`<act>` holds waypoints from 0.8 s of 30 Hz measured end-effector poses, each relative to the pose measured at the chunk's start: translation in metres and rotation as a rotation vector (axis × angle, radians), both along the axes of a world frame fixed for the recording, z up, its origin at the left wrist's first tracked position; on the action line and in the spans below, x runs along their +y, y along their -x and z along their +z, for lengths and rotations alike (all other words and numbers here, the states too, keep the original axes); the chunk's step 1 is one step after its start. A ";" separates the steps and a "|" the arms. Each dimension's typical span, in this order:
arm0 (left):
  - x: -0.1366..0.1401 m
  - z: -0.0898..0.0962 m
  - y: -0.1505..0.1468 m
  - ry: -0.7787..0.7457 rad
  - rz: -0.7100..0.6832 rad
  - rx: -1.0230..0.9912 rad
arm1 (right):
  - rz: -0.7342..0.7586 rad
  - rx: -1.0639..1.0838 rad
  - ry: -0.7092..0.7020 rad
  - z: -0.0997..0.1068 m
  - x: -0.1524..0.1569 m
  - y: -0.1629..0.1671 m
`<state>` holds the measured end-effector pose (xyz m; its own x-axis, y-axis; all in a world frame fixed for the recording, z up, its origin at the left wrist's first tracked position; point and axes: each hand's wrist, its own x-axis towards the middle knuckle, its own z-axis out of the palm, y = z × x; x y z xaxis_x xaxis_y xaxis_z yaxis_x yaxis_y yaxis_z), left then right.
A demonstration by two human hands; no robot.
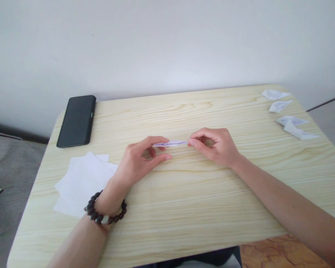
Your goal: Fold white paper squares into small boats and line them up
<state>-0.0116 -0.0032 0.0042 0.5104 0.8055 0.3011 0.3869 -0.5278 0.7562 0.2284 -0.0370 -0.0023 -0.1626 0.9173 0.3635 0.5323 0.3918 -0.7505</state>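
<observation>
Above the middle of the table, a slim strip-like piece of folded paper (pixel 174 143), white with pointed ends, stretches between my two hands. My right hand (pixel 216 147) pinches its right tip between thumb and fingers. At the other end, my left hand (pixel 141 158) has its index finger along the paper and other fingers beneath it, while the thumb stands apart below. The left fingers cover that end of the paper. A dark bead bracelet (pixel 104 216) circles my left wrist.
White paper sheets (pixel 83 178) lie loosely stacked beside my left forearm. A black phone-like device (pixel 76 121) rests at the back left. Several folded white paper shapes (pixel 280 106), boat-like, lie along the right edge of the wood-grain table (pixel 178 212). A white wall (pixel 167 48) stands behind.
</observation>
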 end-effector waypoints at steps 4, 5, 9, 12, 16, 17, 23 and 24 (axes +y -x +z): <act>0.000 0.000 0.003 0.050 0.074 -0.052 | 0.033 -0.109 -0.152 0.001 0.000 -0.003; 0.001 0.001 0.003 0.057 0.083 -0.039 | 0.053 -0.142 -0.187 0.001 0.001 -0.004; 0.001 0.000 0.006 -0.015 0.029 0.012 | 0.151 -0.230 -0.254 0.001 0.003 -0.007; 0.002 -0.001 0.007 -0.143 -0.051 0.057 | 0.207 -0.284 -0.268 0.001 0.004 -0.009; 0.003 -0.002 0.006 -0.297 -0.113 0.102 | 0.246 -0.325 -0.239 0.001 0.005 -0.009; 0.003 -0.002 0.006 -0.330 -0.123 0.105 | 0.254 -0.326 -0.228 0.000 0.005 -0.009; 0.004 0.000 0.004 -0.499 -0.152 0.109 | 0.219 -0.342 -0.202 0.000 0.004 -0.004; 0.004 0.000 0.004 -0.504 -0.157 0.113 | 0.213 -0.349 -0.208 0.000 0.003 -0.004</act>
